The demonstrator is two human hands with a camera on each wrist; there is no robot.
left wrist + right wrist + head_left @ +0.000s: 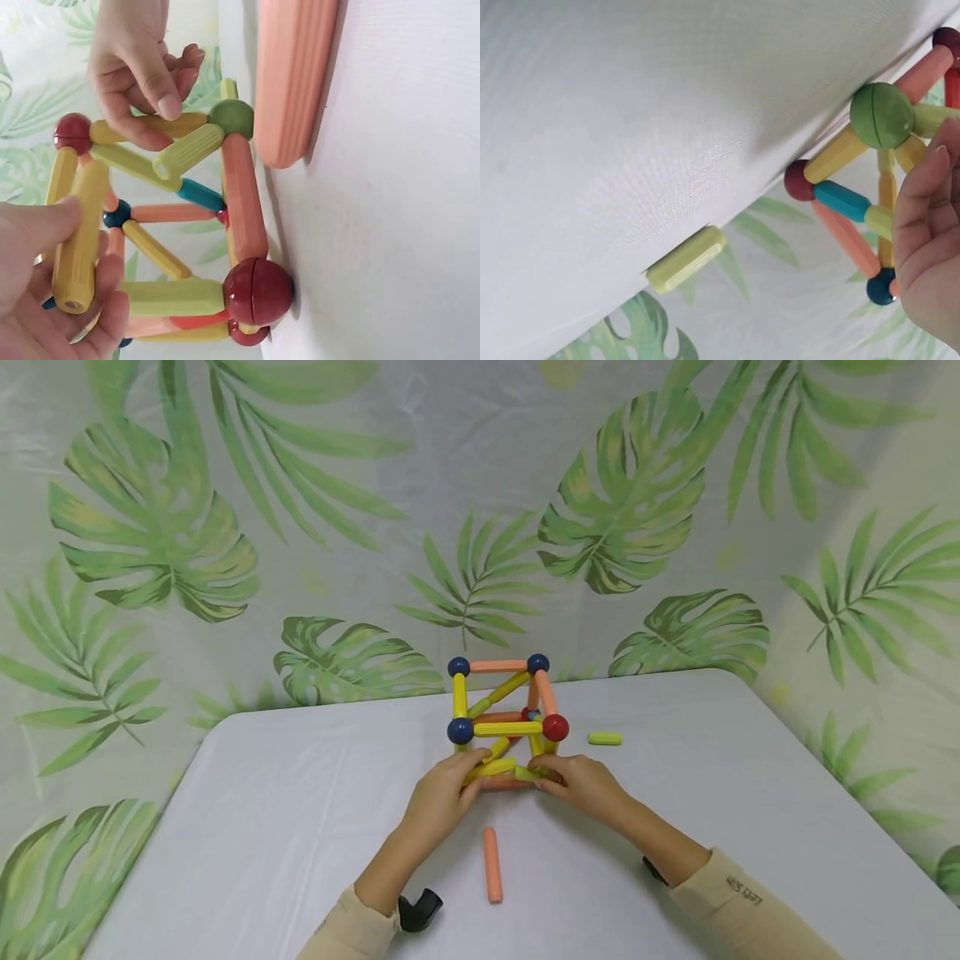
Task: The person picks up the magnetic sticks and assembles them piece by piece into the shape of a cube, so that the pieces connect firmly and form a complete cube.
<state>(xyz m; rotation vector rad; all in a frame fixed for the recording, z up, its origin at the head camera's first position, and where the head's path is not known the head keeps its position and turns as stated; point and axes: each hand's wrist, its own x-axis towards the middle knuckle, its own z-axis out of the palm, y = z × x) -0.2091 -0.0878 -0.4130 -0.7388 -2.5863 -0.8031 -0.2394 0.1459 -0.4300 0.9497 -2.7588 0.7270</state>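
Note:
A cube-like frame of magnetic sticks and balls stands on the table, with a red ball point(555, 727) at its near upper right corner. My left hand point(442, 789) holds a loose yellow magnetic stick point(79, 240) between thumb and fingers, at the frame's near side. With thumb and index finger my right hand point(588, 785) pinches an upright yellow stick point(187, 124) of the frame, just above the green ball point(231, 120). From that ball a short light green stick point(187, 150) juts towards the left hand. The held stick and the short stick are apart in the left wrist view.
An orange stick point(492, 865) lies on the table in front of the frame. One short light green stick point(604, 738) lies to its right. Behind the white table point(262, 810) hangs a leaf-printed cloth point(480, 485).

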